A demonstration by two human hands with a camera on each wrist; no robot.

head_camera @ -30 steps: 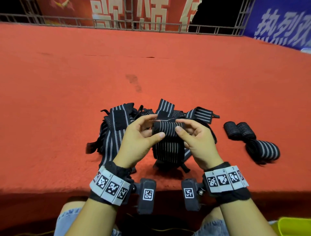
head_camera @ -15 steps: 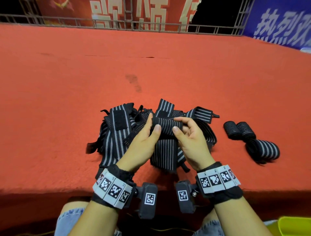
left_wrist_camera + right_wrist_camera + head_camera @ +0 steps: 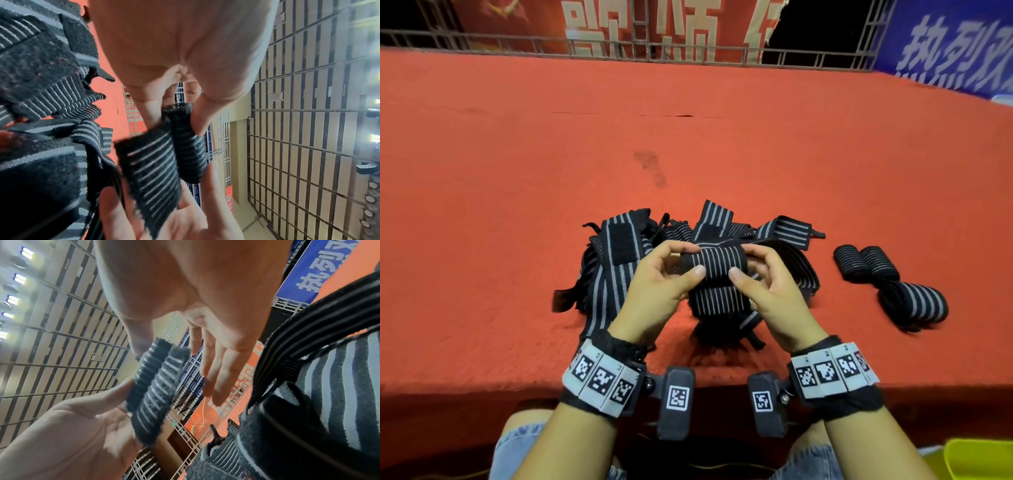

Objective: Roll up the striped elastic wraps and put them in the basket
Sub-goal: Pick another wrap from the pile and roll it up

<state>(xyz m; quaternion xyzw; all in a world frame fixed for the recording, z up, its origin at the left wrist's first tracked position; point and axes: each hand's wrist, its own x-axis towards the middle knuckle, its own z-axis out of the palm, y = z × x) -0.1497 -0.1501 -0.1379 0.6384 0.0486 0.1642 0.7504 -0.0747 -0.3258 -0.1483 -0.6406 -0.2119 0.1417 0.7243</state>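
Fingers (image 3: 697, 272) of my left hand (image 3: 659, 291) and of my right hand (image 3: 770, 291) pinch the two ends of a black elastic wrap with thin grey stripes (image 3: 717, 263), thumbs on the near side, the other fingers curled over the far side. Its top part is wound into a tight roll held level between both hands, and the loose length hangs down from the roll to the red carpeted surface (image 3: 517, 205). From the left wrist the roll (image 3: 188, 142) shows pinched at its end, with the flat tail beside it.

Just behind and under the held wrap lies a tangled heap of unrolled black striped wraps (image 3: 619, 260), touching it at the bottom. To the right of the heap, apart from it, three finished dark rolls (image 3: 887, 277) lie together on the surface. Well to the right of the heap and nearer me, below the surface edge, a yellow-green container corner (image 3: 979, 459) shows; I cannot tell whether it is the basket.
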